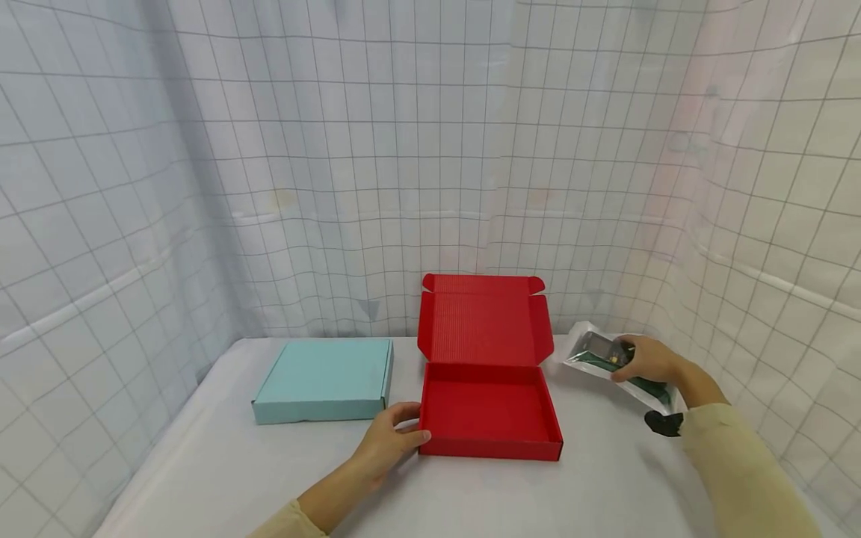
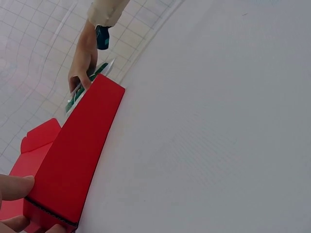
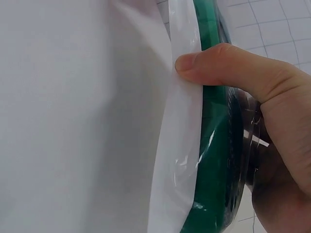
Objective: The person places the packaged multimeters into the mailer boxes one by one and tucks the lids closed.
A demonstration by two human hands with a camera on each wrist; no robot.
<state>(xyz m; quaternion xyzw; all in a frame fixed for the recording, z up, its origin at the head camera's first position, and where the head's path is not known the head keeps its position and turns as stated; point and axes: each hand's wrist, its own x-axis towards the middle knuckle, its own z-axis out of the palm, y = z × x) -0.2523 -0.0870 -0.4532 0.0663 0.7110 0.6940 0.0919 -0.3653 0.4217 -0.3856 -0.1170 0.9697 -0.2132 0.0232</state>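
An open red cardboard box (image 1: 487,403) stands in the middle of the table, its lid (image 1: 484,321) raised at the back. At the box's front left corner, my left hand (image 1: 386,441) holds the wall between thumb and fingers; the thumb (image 2: 17,187) shows in the left wrist view. To the right of the box, my right hand (image 1: 649,359) grips a clear plastic package (image 1: 584,361) with green and dark contents. Up close, the right thumb (image 3: 214,68) presses the package's white edge (image 3: 177,145). I cannot tell exactly what is inside.
A closed light-blue cardboard box (image 1: 329,377) lies left of the red one. White cloth (image 1: 202,463) covers the table. Grid-patterned curtains (image 1: 430,149) enclose the back and both sides. A dark object (image 1: 664,424) sits at the right wrist.
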